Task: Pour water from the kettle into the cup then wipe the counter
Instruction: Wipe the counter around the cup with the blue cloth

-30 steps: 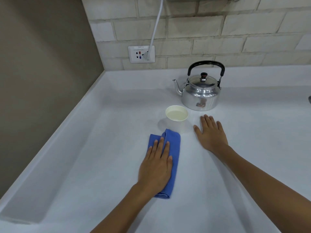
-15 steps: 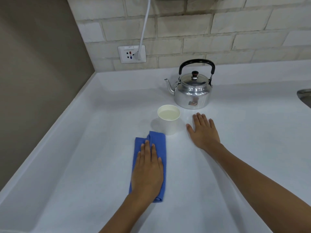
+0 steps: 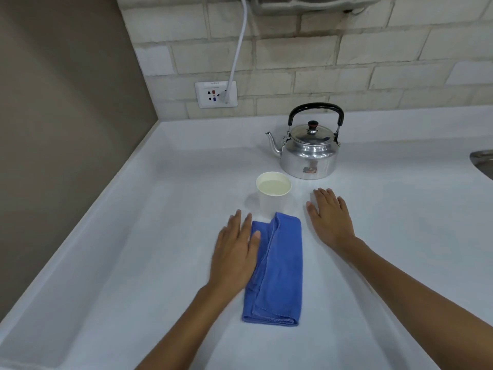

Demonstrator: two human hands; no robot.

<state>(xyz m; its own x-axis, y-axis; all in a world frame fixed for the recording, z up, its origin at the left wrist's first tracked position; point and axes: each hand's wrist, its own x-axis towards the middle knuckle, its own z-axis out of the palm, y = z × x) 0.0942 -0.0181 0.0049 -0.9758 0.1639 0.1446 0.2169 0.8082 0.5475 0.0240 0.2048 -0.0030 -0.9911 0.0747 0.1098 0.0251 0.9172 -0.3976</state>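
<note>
A shiny metal kettle [image 3: 309, 153] with a black handle stands at the back of the white counter [image 3: 149, 236], spout pointing left. In front of it a white paper cup [image 3: 273, 194] holds water. A folded blue cloth [image 3: 280, 268] lies flat just in front of the cup. My left hand [image 3: 236, 252] rests flat at the cloth's left edge, fingers spread, only its thumb side touching the fabric. My right hand [image 3: 330, 217] lies flat on the counter to the right of the cup, holding nothing.
A brick wall with a socket [image 3: 216, 94] and a white cable [image 3: 238, 46] runs behind the counter. A brown wall bounds the left side. A metal sink rim [image 3: 482, 161] shows at the right edge.
My left hand has slid off the top of the cloth to its left edge, leaving the cloth lying uncovered. The right hand has stayed flat beside the cup.
</note>
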